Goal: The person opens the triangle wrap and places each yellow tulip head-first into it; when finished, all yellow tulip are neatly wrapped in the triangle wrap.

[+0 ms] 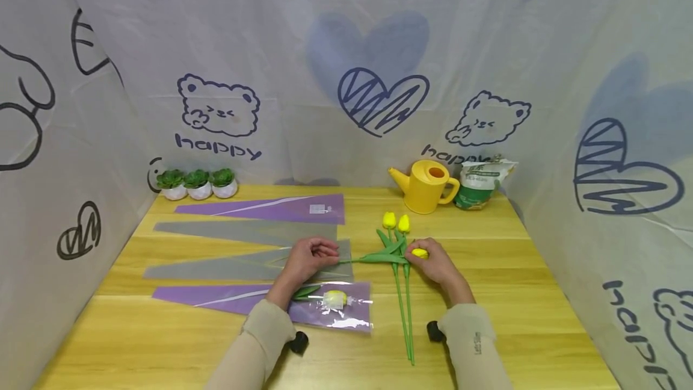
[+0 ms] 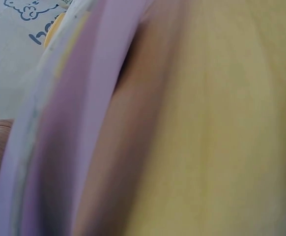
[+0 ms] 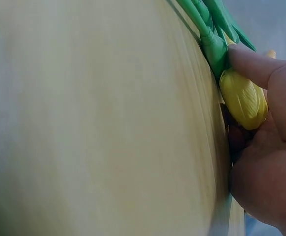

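My right hand (image 1: 435, 260) pinches a yellow artificial tulip (image 3: 243, 98) just below its flower head. This tulip lies sideways, its green leaves crossing over two other yellow tulips (image 1: 403, 224) on the table. At the left end of the same tulip's stem, my left hand (image 1: 311, 262) grips with thumb and fingers. Below the left wrist lies a clear-and-purple flower sleeve (image 1: 227, 300) with one yellow tulip (image 1: 335, 300) inside it. In the left wrist view, purple film (image 2: 84, 98) and a blurred brownish surface cover much of the picture; the fingertips are hidden there.
Two grey sleeves (image 1: 216, 232) and another purple sleeve (image 1: 260, 209) lie on the wooden table (image 1: 514, 330) to the left. Along the back stand three small potted succulents (image 1: 197, 185), a yellow watering can (image 1: 425, 188) and a green-and-white bag (image 1: 479, 185).
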A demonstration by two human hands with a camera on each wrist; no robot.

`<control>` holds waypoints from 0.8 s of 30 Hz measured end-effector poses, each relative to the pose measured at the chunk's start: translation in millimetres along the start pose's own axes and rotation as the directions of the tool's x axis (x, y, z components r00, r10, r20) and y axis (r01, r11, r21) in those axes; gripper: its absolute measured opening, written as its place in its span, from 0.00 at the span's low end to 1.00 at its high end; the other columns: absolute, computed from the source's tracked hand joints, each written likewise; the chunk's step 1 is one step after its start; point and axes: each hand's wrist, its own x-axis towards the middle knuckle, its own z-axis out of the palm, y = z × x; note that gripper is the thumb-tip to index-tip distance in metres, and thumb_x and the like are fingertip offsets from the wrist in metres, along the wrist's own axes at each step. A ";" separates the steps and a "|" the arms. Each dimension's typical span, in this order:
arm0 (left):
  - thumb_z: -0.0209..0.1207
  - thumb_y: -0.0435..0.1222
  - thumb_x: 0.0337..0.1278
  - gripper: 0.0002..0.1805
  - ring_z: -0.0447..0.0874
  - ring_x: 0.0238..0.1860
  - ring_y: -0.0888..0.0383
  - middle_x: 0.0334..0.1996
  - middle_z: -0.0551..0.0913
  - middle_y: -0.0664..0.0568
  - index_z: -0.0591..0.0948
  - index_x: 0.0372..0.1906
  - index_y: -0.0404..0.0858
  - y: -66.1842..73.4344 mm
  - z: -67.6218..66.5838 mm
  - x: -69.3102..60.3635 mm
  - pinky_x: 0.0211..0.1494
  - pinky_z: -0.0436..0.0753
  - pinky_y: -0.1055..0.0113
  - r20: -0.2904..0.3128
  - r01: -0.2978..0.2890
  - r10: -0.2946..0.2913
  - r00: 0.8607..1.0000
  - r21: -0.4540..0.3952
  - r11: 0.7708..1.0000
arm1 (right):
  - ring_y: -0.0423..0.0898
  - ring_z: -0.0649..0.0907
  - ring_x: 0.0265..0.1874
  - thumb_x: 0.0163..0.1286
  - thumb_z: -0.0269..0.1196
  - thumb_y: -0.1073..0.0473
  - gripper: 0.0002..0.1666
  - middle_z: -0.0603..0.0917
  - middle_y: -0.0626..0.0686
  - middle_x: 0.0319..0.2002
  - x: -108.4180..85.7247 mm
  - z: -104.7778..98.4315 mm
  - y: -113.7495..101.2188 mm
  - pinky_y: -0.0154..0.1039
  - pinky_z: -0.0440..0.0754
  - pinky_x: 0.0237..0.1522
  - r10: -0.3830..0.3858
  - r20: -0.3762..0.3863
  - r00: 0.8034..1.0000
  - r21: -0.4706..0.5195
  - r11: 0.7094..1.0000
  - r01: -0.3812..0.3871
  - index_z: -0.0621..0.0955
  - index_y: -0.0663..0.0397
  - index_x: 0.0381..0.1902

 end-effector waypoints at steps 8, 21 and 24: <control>0.72 0.25 0.54 0.16 0.84 0.30 0.62 0.39 0.90 0.33 0.85 0.47 0.23 -27.2 1.1 10.2 0.33 0.79 0.74 -0.005 -0.010 0.010 1.000 0.029 1.000 | 0.58 0.76 0.59 0.71 0.70 0.60 0.03 0.81 0.57 0.51 -1.1 -1.2 0.0 0.64 0.66 0.69 -0.001 0.018 1.000 -0.019 1.000 0.001 0.88 0.52 0.37; 0.71 0.22 0.53 0.15 0.84 0.30 0.57 0.39 0.89 0.30 0.85 0.47 0.22 -12.7 3.1 4.2 0.33 0.79 0.75 -0.019 -0.009 0.009 1.000 0.026 1.000 | 0.59 0.78 0.58 0.71 0.70 0.58 0.04 0.83 0.57 0.50 -2.1 -1.1 -0.3 0.63 0.69 0.68 -0.012 0.028 1.000 -0.060 0.998 0.013 0.89 0.50 0.35; 0.71 0.21 0.53 0.15 0.86 0.32 0.50 0.39 0.89 0.28 0.84 0.47 0.20 -4.2 2.5 0.7 0.34 0.80 0.75 -0.014 -0.026 0.026 1.000 0.033 0.999 | 0.60 0.79 0.59 0.71 0.70 0.57 0.05 0.84 0.58 0.51 -2.6 -2.2 -2.3 0.64 0.69 0.69 -0.016 0.027 1.000 -0.070 0.997 0.018 0.89 0.50 0.35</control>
